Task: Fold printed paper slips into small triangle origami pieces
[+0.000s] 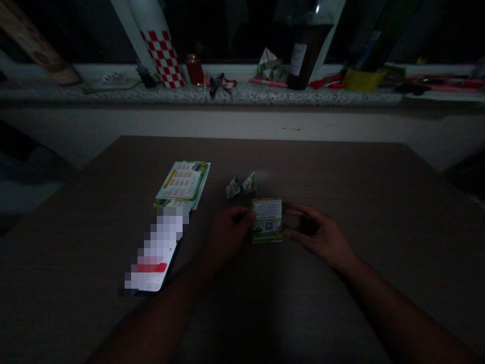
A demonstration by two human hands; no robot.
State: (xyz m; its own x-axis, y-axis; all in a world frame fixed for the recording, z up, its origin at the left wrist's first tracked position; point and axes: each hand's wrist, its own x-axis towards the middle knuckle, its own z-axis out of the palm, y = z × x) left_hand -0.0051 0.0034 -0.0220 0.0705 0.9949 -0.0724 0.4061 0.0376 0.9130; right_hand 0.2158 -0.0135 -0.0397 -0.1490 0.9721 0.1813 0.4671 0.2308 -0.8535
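Observation:
A small printed paper square (267,220), green along its lower edge and carrying a QR code, is in front of me over the table. Its left edge is pinched by my left hand (232,230), thumb on the printed face. At the right edge, my right hand (320,235) has its thumb and fingers apart, the fingertips close beside the paper; whether they touch it is hard to see. Just beyond the paper stand two small folded paper pieces, one on the left (233,188) and one on the right (249,183).
A stack of printed leaflets (182,183) lies to the left on the brown table (326,172). Nearer to me is a lit phone (159,263). Behind, the speckled windowsill (246,93) bears a red-checked cylinder (164,58), a red jar (195,70) and a dark bottle (301,60).

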